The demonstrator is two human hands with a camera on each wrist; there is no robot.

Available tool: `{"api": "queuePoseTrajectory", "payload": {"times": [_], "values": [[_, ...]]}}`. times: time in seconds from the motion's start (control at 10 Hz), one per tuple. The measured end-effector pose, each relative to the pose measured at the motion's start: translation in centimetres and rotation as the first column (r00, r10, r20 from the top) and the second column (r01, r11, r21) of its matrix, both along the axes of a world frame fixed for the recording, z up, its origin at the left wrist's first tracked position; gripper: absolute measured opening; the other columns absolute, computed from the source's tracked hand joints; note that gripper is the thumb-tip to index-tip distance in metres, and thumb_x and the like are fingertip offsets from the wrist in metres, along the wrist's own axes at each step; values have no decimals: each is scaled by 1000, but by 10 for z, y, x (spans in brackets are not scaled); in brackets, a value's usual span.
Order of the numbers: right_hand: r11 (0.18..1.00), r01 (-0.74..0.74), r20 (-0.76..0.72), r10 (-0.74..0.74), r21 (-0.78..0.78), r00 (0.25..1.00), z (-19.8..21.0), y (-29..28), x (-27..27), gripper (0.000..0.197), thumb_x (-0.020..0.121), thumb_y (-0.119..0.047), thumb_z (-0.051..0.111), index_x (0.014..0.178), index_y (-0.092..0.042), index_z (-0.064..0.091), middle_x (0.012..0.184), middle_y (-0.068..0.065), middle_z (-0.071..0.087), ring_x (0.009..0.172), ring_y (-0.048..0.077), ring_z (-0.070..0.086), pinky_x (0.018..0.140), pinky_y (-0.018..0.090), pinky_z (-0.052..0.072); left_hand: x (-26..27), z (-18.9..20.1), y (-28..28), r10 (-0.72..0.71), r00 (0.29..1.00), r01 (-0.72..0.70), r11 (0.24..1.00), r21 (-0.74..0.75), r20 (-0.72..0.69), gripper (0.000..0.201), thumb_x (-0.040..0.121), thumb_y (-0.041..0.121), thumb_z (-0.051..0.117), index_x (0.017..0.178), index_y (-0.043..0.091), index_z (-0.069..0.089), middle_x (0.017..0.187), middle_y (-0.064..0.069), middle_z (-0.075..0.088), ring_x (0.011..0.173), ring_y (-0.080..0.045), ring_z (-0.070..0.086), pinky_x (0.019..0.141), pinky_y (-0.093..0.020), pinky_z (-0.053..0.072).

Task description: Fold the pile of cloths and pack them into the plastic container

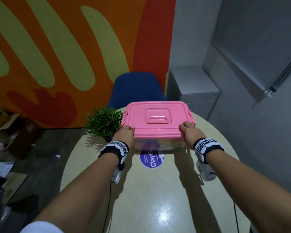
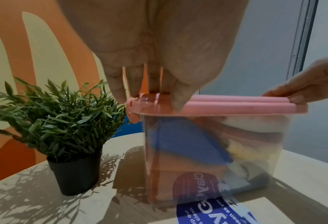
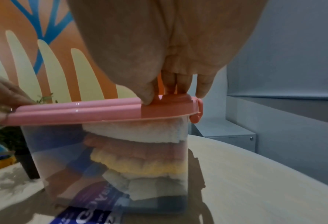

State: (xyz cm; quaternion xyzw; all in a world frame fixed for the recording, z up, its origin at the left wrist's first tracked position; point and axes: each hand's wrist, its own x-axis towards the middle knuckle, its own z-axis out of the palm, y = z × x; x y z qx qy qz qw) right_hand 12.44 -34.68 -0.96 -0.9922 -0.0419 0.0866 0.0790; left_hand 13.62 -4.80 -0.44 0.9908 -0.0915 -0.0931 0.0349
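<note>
Nearest the camera, two bare forearms reach forward over the round pale bench (image 1: 158, 199), each with a black-and-white marker band at the wrist. A purple round sticker (image 1: 151, 159) lies on the bench between the wrists, partly under the near wall of the container.

The left hand (image 1: 125, 134) rests on the near left corner of the pink lid (image 1: 158, 118), and the right hand (image 1: 189, 132) on the near right corner. In the wrist views each grip is spread over the lid edge: the fingers (image 2: 132, 84) of the left hand press down on top of the lid by the corner latch while the thumb lies along the front rim, and the right hand's fingers (image 3: 178, 84) do the same at the other end. Neither grip curls under the rim as far as can be seen.

The clear plastic container (image 3: 44, 151) stands upright on the bench with the lid on top, its long axis running left to right across the view and its recessed handle facing up. Through the wall the folded cloths (image 3: 140, 151) lie stacked flat: white on top, then pinkish, yellow, pale grey and a dark one at the bottom, with a blue cloth (image 2: 188, 144) leaning towards the left end.

Just beside the container's left end stands a small green plant in a black pot (image 2: 75, 174). Beyond the bench is a blue chair (image 1: 136, 88), a grey cabinet (image 1: 195, 93), and an orange wall (image 1: 57, 47) with pale green shapes.
</note>
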Motion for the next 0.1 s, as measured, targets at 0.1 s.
{"api": "queuePoseTrajectory", "payload": {"times": [0.1], "values": [[996, -14, 102, 5, 88, 995, -3, -3, -10, 50, 98, -24, 51, 147, -17, 41, 156, 9, 33, 144, 37, 30, 118, 45, 31, -17, -5, -1, 22, 1000, -22, 1000, -21, -1, 72, 91, 32, 56, 153, 18, 22, 160, -11, 17, 143, -33, 27, 109, -51, 37]]}}
